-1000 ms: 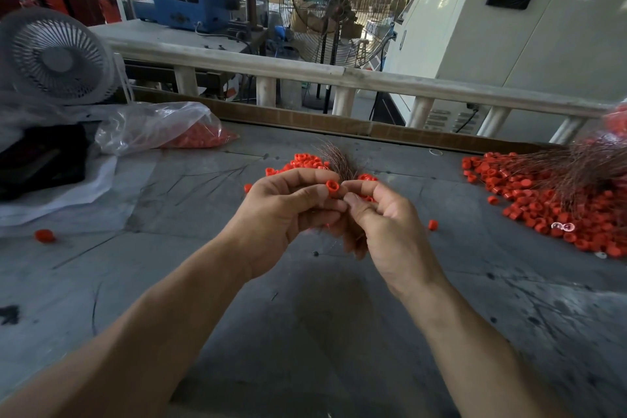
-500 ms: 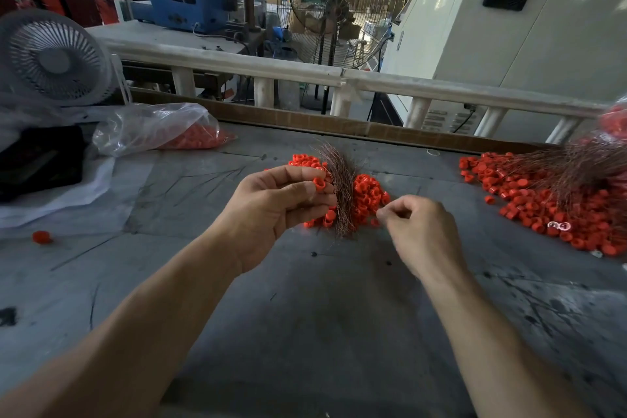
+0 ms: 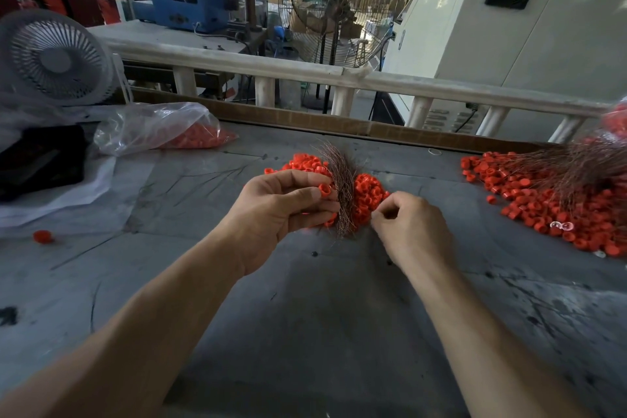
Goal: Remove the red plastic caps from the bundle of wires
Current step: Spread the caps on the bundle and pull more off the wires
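Grey and scratched, the bench fills the near ground, with both forearms reaching over it. Above it the left hand curls round a bundle of wires, thin coppery strands held upright, and pinches one red cap between thumb and forefinger at the bundle's left side. Just right of the bundle the right hand has thumb and forefinger pressed together; whether a single strand lies in that pinch is too fine to tell. Red caps still threaded on the wires cluster behind and on both sides of the bundle, so the job looks mid-way: one cap is being worked off its strand. Next, I judge, the pinched cap has to be slid clear and dropped, while the left grip keeps the other strands from slipping loose. Farther right, a heap of red caps lies tangled with more wires. One stray cap sits at the far left. Toward the back left, a clear plastic bag lies on its side holding more red caps.
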### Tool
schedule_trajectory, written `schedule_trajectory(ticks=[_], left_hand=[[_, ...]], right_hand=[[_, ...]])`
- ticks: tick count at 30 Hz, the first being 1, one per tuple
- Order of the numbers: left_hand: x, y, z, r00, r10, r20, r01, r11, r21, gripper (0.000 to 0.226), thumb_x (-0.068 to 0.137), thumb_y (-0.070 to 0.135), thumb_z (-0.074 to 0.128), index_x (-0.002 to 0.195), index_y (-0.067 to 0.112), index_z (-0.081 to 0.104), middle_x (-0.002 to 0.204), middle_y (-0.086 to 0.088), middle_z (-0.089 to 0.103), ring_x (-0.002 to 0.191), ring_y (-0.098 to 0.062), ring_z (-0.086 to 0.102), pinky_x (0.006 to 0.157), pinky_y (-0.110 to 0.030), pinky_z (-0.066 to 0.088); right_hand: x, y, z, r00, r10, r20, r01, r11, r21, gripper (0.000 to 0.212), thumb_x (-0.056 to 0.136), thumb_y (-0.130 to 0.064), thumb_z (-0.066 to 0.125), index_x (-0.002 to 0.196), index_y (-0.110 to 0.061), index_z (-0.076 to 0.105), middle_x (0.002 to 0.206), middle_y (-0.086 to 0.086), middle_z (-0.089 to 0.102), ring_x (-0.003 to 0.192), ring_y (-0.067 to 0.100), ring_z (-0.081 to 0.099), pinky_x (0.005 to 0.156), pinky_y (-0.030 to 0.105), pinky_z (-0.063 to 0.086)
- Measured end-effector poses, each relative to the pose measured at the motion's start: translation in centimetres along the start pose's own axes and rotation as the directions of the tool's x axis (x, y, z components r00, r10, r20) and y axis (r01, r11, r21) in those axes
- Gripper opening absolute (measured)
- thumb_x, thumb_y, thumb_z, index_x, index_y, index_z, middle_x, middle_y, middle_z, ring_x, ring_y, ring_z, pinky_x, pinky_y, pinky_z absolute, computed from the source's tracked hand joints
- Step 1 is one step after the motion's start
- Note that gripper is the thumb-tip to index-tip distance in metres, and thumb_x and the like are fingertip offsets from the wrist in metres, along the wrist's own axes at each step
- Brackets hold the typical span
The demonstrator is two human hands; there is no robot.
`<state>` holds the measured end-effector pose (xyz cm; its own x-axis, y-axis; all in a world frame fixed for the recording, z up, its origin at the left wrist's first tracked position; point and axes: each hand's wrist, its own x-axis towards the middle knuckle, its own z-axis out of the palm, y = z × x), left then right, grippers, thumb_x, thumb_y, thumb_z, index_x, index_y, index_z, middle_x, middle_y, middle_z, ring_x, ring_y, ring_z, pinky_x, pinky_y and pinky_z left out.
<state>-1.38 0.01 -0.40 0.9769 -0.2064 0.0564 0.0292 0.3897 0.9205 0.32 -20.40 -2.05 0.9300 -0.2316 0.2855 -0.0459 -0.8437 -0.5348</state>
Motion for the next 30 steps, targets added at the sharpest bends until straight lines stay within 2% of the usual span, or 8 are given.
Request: schedule_trajectory(ticks=[2, 4, 6, 8, 12, 17, 26, 30], left_hand=[[0.0, -0.1, 0.0, 1.0, 0.002, 0.004, -0.002, 1.0, 0.007, 0.021, 0.091, -0.004, 0.059, 0.111, -0.006, 0.065, 0.105, -0.025, 0.071, 0.089, -0.029, 0.074, 0.077, -0.031, 0.06], [0.1, -0.2, 0.0, 1.0, 0.007, 0.007, -0.007, 1.0, 0.022, 0.02, 0.091, -0.004, 0.06, 0.11, -0.005, 0.066, 0.104, -0.025, 0.072, 0.09, -0.029, 0.074, 0.078, -0.032, 0.061], [0.1, -0.4, 0.0, 1.0, 0.008, 0.015, -0.009, 0.999, 0.039, 0.019, 0.092, -0.004, 0.059, 0.109, -0.004, 0.067, 0.1, -0.023, 0.073, 0.09, -0.029, 0.074, 0.08, -0.033, 0.061], [0.1, -0.5, 0.1, 1.0, 0.007, 0.019, -0.008, 0.999, 0.05, 0.019, 0.093, -0.004, 0.058, 0.109, -0.004, 0.067, 0.098, -0.024, 0.073, 0.091, -0.029, 0.074, 0.081, -0.035, 0.061], [0.0, -0.5, 0.1, 1.0, 0.014, 0.027, -0.015, 0.999, 0.053, 0.017, 0.093, -0.004, 0.058, 0.106, -0.002, 0.069, 0.097, -0.023, 0.074, 0.091, -0.029, 0.074, 0.084, -0.037, 0.061], [0.0, -0.5, 0.3, 0.999, 0.022, 0.035, -0.024, 0.997, 0.072, 0.019, 0.092, -0.004, 0.06, 0.109, -0.005, 0.068, 0.1, -0.024, 0.073, 0.093, -0.03, 0.074, 0.087, -0.038, 0.06], [0.1, -0.7, 0.5, 0.999, 0.034, 0.024, -0.037, 0.99, 0.135, 0.019, 0.09, 0.0, 0.064, 0.108, -0.002, 0.069, 0.099, -0.024, 0.075, 0.094, -0.032, 0.073, 0.089, -0.04, 0.059], [0.1, -0.8, 0.4, 0.999, 0.028, 0.035, -0.033, 0.989, 0.142, 0.026, 0.081, 0.009, 0.07, 0.105, 0.0, 0.071, 0.1, -0.024, 0.075, 0.097, -0.034, 0.073, 0.09, -0.04, 0.059]], right_hand=[[-0.1, -0.2, -0.4, 1.0, -0.008, -0.026, 0.015, 0.97, 0.243, 0.009, 0.088, -0.025, 0.072, 0.08, -0.022, 0.072, 0.072, -0.006, 0.072, 0.066, 0.013, 0.068, 0.058, 0.026, 0.051], [-0.4, -0.8, -0.8, 0.999, -0.033, -0.04, 0.049, 0.861, 0.507, 0.008, 0.088, -0.02, 0.074, 0.081, -0.022, 0.073, 0.069, -0.005, 0.073, 0.063, 0.011, 0.068, 0.056, 0.026, 0.053], [-1.0, -1.6, -1.0, 0.992, -0.124, -0.034, 0.115, 0.727, 0.677, 0.009, 0.089, -0.013, 0.075, 0.085, -0.022, 0.074, 0.066, -0.005, 0.072, 0.06, 0.006, 0.066, 0.053, 0.02, 0.05], [-1.5, -2.1, -1.0, 0.972, -0.233, -0.021, 0.167, 0.629, 0.76, 0.01, 0.089, -0.013, 0.075, 0.087, -0.023, 0.074, 0.069, -0.004, 0.074, 0.061, 0.004, 0.066, 0.055, 0.017, 0.051], [-1.9, -2.3, -0.7, 0.941, -0.336, -0.037, 0.252, 0.625, 0.739, 0.012, 0.087, -0.02, 0.075, 0.087, -0.033, 0.075, 0.081, -0.009, 0.076, 0.076, 0.006, 0.071, 0.069, 0.022, 0.054], [-1.9, -2.3, -0.7, 0.926, -0.364, -0.098, 0.337, 0.683, 0.648, 0.015, 0.087, -0.014, 0.078, 0.087, -0.029, 0.076, 0.087, -0.009, 0.077, 0.085, 0.01, 0.073, 0.079, 0.029, 0.059], [-2.1, -2.6, -1.0, 0.903, -0.41, -0.124, 0.403, 0.716, 0.57, 0.012, 0.085, -0.009, 0.08, 0.086, -0.022, 0.078, 0.087, -0.01, 0.073, 0.088, 0.008, 0.07, 0.079, 0.019, 0.055], [-2.0, -2.5, -1.2, 0.878, -0.454, -0.15, 0.459, 0.714, 0.529, 0.012, 0.083, -0.005, 0.081, 0.087, -0.016, 0.08, 0.089, -0.009, 0.073, 0.09, 0.009, 0.07, 0.081, 0.019, 0.054]])
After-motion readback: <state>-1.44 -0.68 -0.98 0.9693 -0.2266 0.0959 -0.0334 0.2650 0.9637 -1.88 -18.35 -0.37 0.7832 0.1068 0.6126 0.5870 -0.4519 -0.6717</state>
